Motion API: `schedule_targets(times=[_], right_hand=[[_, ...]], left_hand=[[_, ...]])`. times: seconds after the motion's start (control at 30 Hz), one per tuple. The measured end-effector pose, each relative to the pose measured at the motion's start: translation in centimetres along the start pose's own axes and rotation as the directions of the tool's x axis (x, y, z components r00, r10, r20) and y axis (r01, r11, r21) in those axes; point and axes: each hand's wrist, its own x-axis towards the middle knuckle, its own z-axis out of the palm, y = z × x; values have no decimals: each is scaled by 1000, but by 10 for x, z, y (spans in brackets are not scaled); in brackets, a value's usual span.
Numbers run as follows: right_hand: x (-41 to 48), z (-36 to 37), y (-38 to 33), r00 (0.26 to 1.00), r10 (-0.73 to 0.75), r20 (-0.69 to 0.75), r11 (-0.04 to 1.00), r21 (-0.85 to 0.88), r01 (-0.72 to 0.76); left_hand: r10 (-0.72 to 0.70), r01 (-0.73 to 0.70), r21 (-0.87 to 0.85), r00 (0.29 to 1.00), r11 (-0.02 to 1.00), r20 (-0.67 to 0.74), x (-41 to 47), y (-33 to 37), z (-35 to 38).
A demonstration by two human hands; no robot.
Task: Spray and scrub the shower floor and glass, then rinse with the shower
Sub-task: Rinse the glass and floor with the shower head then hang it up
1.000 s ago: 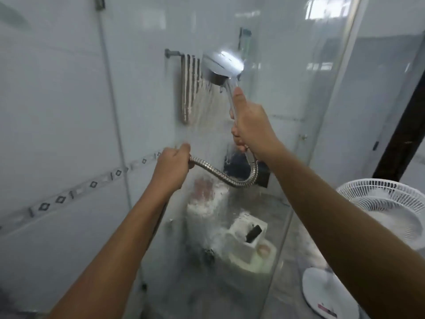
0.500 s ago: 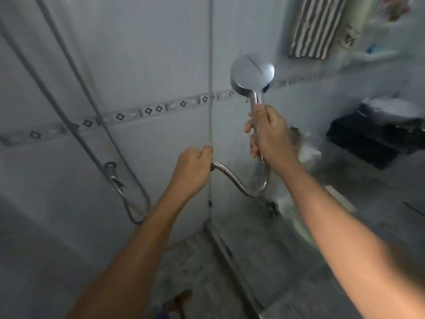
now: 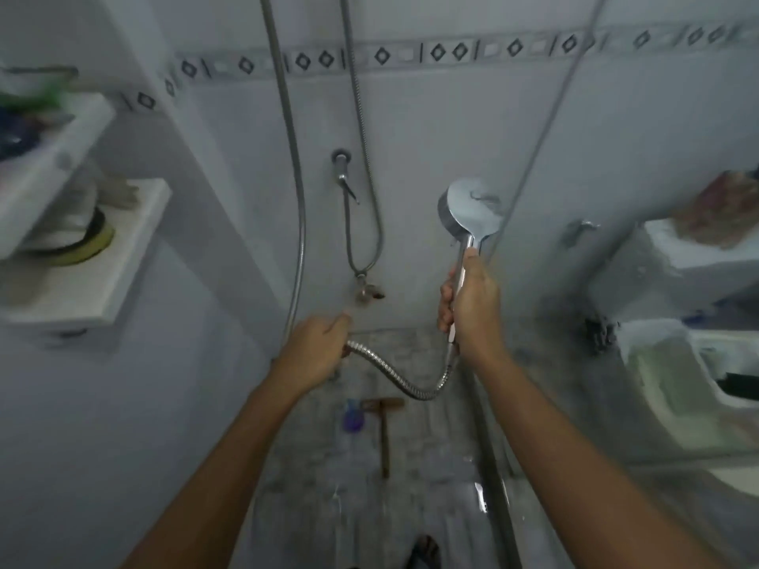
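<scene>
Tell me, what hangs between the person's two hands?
In the head view, a drooping loop of metal hose runs from the left hand to the shower head handle in the right hand.

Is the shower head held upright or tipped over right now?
Upright: the right hand grips the handle, with the shower head above it.

shelf items (image 3: 28,117) blurred, sandal (image 3: 425,550) cut off

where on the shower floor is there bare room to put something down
Bare wet floor lies between the wooden-handled brush and the glass panel's metal bottom rail. It is crowded further left, where the purple-capped clear spray bottle lies beside the brush.
</scene>
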Motion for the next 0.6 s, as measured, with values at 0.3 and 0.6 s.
schedule_targets(times=[0.3,0.6], right_hand=[[-77,66,139,922,377,90,924,34,-381],[-156,106,221,791,591,156,787,102,-608]], left_hand=[[-267,267,148,964,952,-18,-65,-183,-11],[-427,425,359,901,831,-78,-127,-315,-23]])
